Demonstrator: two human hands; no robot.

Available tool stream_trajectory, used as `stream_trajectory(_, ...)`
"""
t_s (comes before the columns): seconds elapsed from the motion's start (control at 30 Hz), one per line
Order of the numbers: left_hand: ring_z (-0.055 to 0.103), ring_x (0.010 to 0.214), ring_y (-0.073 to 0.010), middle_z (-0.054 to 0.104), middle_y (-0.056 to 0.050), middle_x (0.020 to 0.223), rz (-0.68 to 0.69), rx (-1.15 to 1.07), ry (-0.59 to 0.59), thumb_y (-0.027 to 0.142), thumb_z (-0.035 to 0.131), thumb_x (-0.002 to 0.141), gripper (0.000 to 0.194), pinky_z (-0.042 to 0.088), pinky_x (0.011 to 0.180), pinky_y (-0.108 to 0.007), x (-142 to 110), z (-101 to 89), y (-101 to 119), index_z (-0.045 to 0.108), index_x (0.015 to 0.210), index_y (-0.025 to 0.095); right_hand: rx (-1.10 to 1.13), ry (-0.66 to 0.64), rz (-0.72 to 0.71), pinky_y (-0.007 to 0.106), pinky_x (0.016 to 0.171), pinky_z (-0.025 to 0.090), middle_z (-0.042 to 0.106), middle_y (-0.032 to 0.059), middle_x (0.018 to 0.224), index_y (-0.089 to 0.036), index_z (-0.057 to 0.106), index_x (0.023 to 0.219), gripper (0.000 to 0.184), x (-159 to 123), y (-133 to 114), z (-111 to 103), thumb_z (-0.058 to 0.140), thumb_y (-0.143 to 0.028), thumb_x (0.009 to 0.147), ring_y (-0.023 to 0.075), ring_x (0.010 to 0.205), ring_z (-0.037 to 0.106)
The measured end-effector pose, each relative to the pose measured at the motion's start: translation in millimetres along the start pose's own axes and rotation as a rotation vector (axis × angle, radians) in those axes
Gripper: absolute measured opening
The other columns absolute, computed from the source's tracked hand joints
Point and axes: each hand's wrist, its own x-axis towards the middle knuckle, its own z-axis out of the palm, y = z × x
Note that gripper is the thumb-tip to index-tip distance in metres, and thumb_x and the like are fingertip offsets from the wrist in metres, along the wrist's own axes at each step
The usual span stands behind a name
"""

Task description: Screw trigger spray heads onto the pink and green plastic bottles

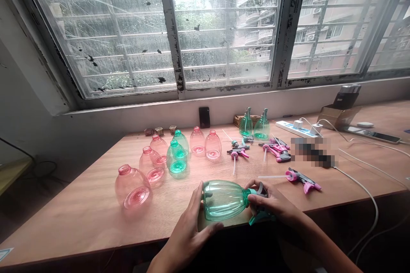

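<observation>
At the lower middle of the frame, the left hand (188, 232) cups a green plastic bottle (222, 200), and the right hand (272, 204) grips its sprayer (260, 209). Smooth plastic could slip, dropping it onto the surface (80, 222).

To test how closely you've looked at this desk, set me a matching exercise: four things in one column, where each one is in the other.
Things:
1. green plastic bottle
2. right hand
3. pink trigger sprayer head
4. white power strip

Places:
A. lying on the desk, close to its front edge
B. at the back of the desk
C. held sideways at the desk's front edge
D. on a teal trigger head

Pairs: 1-C, 2-D, 3-A, 4-B
</observation>
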Motion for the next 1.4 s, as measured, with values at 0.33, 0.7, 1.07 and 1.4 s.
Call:
stream_trajectory(0.33,0.041,0.146,-0.0343,0.030,-0.012,0.166,0.038,-0.069,-0.005,0.030,0.066,0.095,0.088,0.039,0.118,-0.050,1.7,1.6,1.3,0.009,0.161,0.036,0.025,0.010,-0.002,0.026,0.055,0.047,0.070,-0.0015,0.061,-0.019,0.057,0.100,0.042,-0.1,1.0,1.0,0.079,-0.050,0.083,0.0164,0.055,0.063)
stream_trajectory(0.7,0.038,0.147,-0.0385,0.030,-0.013,0.166,-0.019,-0.041,0.000,0.037,0.078,0.087,0.103,0.032,0.121,-0.057,-0.4,0.9,-2.5,0.009,0.162,0.033,0.025,0.024,0.011,0.026,0.052,0.049,0.072,-0.0005,0.061,-0.020,0.060,0.098,0.041,-1.0,-0.2,0.8,0.079,-0.053,0.081,0.0185,0.053,0.066)
stream_trajectory(1.07,0.056,0.134,-0.0299,0.032,-0.011,0.164,0.085,-0.138,-0.028,0.028,0.062,0.098,0.084,0.046,0.113,-0.046,3.1,2.0,0.9,0.007,0.160,0.040,0.058,-0.002,0.003,0.024,0.051,0.047,0.072,-0.0010,0.061,-0.018,0.059,0.098,0.039,0.2,-1.4,2.3,0.079,-0.048,0.082,0.0160,0.052,0.065)
stream_trajectory(1.4,0.030,0.151,-0.0361,0.024,-0.009,0.169,0.026,-0.072,-0.017,0.033,0.072,0.091,0.092,0.033,0.121,-0.053,0.8,-0.7,4.2,0.013,0.161,0.036,0.051,0.004,0.029,0.024,0.051,0.050,0.072,-0.0009,0.060,-0.018,0.058,0.096,0.041,-0.4,-3.8,3.1,0.079,-0.051,0.082,0.0162,0.052,0.066)
